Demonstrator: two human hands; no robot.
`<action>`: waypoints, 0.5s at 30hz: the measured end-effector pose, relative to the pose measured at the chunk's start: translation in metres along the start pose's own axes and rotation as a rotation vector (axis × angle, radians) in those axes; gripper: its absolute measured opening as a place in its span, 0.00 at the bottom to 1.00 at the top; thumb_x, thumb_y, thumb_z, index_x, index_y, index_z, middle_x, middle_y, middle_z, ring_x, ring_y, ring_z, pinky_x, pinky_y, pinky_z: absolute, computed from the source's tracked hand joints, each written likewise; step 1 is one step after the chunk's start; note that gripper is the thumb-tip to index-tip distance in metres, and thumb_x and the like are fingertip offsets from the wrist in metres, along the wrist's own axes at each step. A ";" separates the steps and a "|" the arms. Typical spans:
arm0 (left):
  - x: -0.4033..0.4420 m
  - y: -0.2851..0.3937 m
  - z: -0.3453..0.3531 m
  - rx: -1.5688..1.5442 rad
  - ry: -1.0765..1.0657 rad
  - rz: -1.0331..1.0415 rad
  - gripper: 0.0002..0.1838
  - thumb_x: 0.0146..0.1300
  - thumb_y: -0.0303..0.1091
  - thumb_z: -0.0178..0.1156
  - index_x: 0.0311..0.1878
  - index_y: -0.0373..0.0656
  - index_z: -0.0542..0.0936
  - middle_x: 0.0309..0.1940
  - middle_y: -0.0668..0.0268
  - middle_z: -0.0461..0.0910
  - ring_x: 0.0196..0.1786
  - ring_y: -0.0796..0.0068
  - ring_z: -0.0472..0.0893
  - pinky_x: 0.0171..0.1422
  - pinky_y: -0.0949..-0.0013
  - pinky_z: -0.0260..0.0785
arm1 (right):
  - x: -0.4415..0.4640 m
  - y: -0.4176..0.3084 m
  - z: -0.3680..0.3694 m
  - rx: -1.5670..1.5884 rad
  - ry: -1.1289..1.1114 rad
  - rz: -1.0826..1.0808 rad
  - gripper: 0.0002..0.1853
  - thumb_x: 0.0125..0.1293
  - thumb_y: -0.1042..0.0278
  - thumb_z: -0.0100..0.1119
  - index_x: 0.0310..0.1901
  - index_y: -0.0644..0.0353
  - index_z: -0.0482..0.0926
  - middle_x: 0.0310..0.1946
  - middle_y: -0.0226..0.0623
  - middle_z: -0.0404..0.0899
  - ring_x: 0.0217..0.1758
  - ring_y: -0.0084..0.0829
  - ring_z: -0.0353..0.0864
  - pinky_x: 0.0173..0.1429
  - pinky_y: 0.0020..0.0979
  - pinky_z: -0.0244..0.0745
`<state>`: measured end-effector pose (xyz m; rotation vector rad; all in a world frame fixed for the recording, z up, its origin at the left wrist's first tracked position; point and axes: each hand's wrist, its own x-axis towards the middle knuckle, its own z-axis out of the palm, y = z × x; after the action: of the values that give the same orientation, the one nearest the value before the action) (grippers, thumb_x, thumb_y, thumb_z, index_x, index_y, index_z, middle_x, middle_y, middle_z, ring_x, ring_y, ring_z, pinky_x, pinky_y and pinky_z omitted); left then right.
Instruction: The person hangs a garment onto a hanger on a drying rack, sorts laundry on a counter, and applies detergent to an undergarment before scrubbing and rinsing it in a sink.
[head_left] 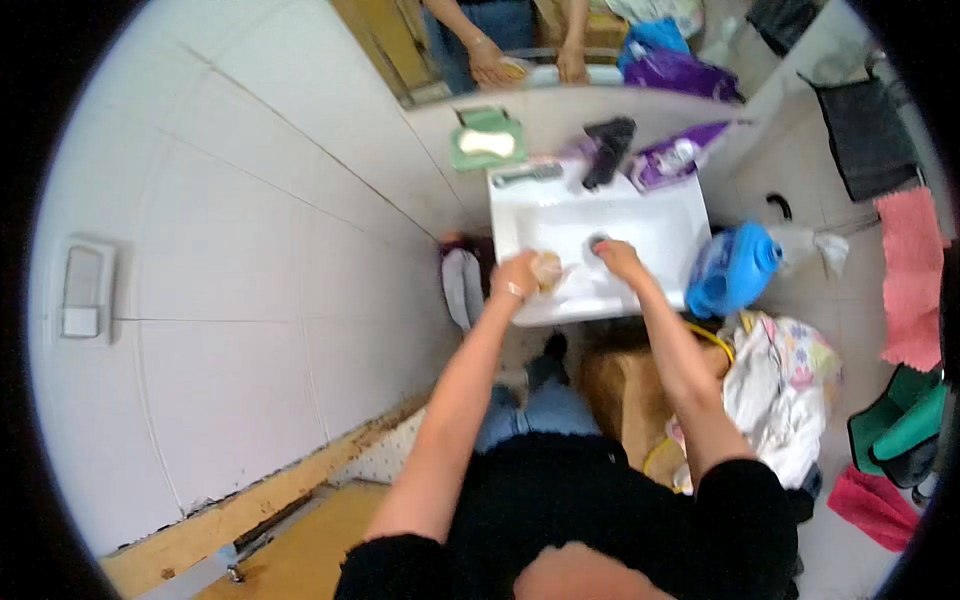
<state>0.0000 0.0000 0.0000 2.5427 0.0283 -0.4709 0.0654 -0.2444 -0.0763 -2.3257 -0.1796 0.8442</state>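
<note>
My left hand [517,275] is closed on a small, rounded, yellowish-tan object [547,270] at the left front of the white sink [660,215]. The object is blurred, and its exact kind does not show. Over the basin floor, my right hand [622,260] reaches to the dark drain [598,243] with its fingers drawn together. Whatever lies under those fingertips is hidden. A black tap [607,150] stands at the sink's back edge, and a grey-green handled brush or comb [528,175] rests on the back left ledge.
Behind the sink sits a green soap dish [490,140] with white soap. A purple pouch [680,158] leans at the back right, and a blue bottle [735,268] stands against the right side. Piled cloths [785,390] lie at the lower right. A tiled wall [230,290] bounds the left.
</note>
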 end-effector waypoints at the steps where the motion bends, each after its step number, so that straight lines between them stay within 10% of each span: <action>1: 0.006 0.002 -0.004 -0.125 0.105 0.066 0.26 0.47 0.45 0.67 0.49 0.42 0.76 0.40 0.52 0.80 0.43 0.58 0.80 0.49 0.61 0.72 | -0.015 -0.014 0.016 -0.160 0.715 -0.333 0.23 0.59 0.62 0.50 0.56 0.59 0.66 0.58 0.50 0.64 0.60 0.48 0.64 0.57 0.45 0.63; 5: -0.107 -0.015 -0.002 -0.456 0.179 -0.015 0.31 0.44 0.43 0.68 0.51 0.41 0.71 0.40 0.50 0.79 0.43 0.53 0.79 0.47 0.61 0.72 | -0.171 -0.170 0.039 0.976 0.032 -0.029 0.32 0.64 0.48 0.51 0.58 0.66 0.57 0.58 0.46 0.62 0.60 0.44 0.66 0.58 0.44 0.69; 9: -0.202 -0.061 -0.055 -0.556 0.038 0.137 0.53 0.39 0.44 0.73 0.64 0.35 0.51 0.54 0.53 0.69 0.56 0.60 0.72 0.58 0.63 0.66 | -0.197 -0.231 0.109 0.174 0.169 -0.561 0.25 0.62 0.60 0.56 0.56 0.63 0.61 0.49 0.52 0.72 0.51 0.44 0.75 0.49 0.36 0.73; 15: -0.421 -0.174 -0.101 -0.957 -0.179 0.243 0.23 0.62 0.46 0.57 0.54 0.41 0.71 0.42 0.68 0.75 0.44 0.82 0.72 0.50 0.73 0.66 | -0.322 -0.352 0.216 0.135 -0.217 -0.744 0.10 0.60 0.72 0.56 0.43 0.63 0.71 0.30 0.39 0.77 0.34 0.27 0.77 0.39 0.27 0.71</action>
<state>-0.3829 0.2329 0.1317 1.5382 -0.0990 -0.4418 -0.2893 0.0384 0.1852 -1.8132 -0.9759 0.6822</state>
